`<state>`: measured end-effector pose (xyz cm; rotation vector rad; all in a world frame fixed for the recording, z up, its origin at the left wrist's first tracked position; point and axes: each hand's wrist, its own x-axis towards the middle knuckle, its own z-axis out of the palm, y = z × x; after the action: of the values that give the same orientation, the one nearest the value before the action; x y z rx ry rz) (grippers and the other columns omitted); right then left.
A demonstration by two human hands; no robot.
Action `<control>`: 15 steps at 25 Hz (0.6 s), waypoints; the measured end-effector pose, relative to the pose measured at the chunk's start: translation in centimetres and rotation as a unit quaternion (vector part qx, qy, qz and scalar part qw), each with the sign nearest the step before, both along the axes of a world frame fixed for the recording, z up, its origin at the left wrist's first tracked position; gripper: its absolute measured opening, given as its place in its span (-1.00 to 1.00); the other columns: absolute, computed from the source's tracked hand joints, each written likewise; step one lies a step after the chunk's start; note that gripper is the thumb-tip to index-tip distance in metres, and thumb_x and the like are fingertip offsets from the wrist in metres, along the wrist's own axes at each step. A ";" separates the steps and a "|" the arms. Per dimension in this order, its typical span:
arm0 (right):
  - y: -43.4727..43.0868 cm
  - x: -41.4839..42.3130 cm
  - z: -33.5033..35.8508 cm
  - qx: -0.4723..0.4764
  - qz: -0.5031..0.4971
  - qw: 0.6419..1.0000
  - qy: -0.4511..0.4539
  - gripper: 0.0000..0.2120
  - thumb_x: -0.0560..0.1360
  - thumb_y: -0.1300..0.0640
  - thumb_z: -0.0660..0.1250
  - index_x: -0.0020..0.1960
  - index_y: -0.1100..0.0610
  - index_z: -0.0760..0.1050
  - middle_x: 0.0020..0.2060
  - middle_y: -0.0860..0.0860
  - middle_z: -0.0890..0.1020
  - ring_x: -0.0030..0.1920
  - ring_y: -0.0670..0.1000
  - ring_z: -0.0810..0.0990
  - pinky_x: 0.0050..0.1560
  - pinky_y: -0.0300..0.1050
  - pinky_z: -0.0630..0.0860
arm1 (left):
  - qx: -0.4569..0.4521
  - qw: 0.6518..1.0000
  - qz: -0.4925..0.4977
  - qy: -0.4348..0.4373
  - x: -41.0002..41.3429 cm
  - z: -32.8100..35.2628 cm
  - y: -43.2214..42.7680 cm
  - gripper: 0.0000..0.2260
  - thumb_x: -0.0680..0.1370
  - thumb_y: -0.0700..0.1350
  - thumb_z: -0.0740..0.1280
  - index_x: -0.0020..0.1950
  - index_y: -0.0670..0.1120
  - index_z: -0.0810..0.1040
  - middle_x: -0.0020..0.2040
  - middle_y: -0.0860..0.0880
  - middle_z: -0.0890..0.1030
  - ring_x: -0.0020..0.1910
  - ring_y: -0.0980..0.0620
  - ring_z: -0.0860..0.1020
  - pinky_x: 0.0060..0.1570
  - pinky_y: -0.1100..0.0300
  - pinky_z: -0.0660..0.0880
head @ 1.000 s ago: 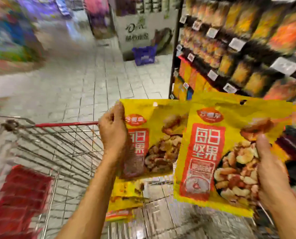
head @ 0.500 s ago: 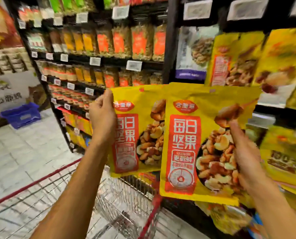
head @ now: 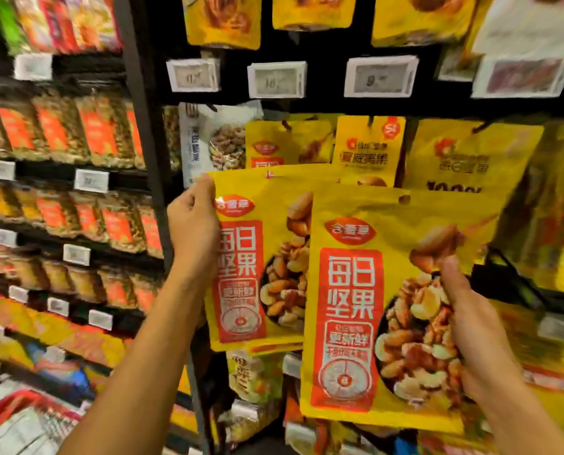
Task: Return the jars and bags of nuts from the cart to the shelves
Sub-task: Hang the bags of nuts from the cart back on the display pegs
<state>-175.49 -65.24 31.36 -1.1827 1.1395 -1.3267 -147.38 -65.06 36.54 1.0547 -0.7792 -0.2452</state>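
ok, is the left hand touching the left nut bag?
Touching. Head view: the left hand grips the left nut bag, fingers curled round its upper left edge. The right hand grips the right nut bag.

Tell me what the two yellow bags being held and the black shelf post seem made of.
Left bag and right bag: probably thin plastic film, printed, slightly glossy; soft sheen, edges bow a little. Shelf post: likely painted metal, matte black; slim, straight, no shine.
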 end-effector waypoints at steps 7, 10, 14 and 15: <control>-4.1 1.6 0.2 0.026 -0.032 0.998 -0.050 -0.38 0.16 -0.41 0.26 -0.09 0.09 0.61 -0.30 -0.05 0.72 -0.28 -0.11 0.69 -0.21 -0.15 0.47 | 0.001 0.997 -0.072 0.006 1.4 3.0 -7.3 -0.62 0.61 0.00 0.19 -0.41 0.00 0.37 -0.55 0.08 0.50 -0.51 0.15 0.51 -0.43 0.27 0.44; -6.3 3.6 0.4 0.025 -0.069 0.996 -0.050 -0.38 0.16 -0.43 0.24 -0.12 0.08 0.59 -0.34 -0.07 0.71 -0.33 -0.14 0.68 -0.24 -0.17 0.45 | 0.001 0.995 -0.096 0.010 3.5 3.8 -10.6 -0.64 0.61 0.01 0.20 -0.38 -0.03 0.38 -0.51 0.05 0.52 -0.50 0.13 0.54 -0.44 0.29 0.47; -8.7 6.0 0.8 0.035 -0.092 0.994 -0.053 -0.34 0.13 -0.46 0.24 -0.13 0.08 0.60 -0.32 -0.02 0.72 -0.31 -0.07 0.69 -0.22 -0.12 0.48 | -0.004 0.994 -0.110 -0.003 5.8 4.9 -14.4 -0.65 0.60 0.02 0.21 -0.39 -0.02 0.36 -0.45 0.00 0.48 -0.45 0.06 0.50 -0.39 0.21 0.42; -9.1 6.4 0.7 0.035 -0.094 0.994 -0.053 -0.33 0.12 -0.47 0.25 -0.11 0.08 0.60 -0.29 0.00 0.72 -0.27 -0.02 0.70 -0.18 -0.09 0.51 | -0.002 0.993 -0.115 -0.008 5.9 5.0 -15.1 -0.64 0.60 0.02 0.21 -0.40 -0.01 0.36 -0.47 0.01 0.48 -0.46 0.07 0.49 -0.39 0.22 0.42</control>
<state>-169.08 -74.30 32.09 -0.9614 1.2339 -1.4605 -141.49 -80.14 41.53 0.9631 -0.9156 -0.4318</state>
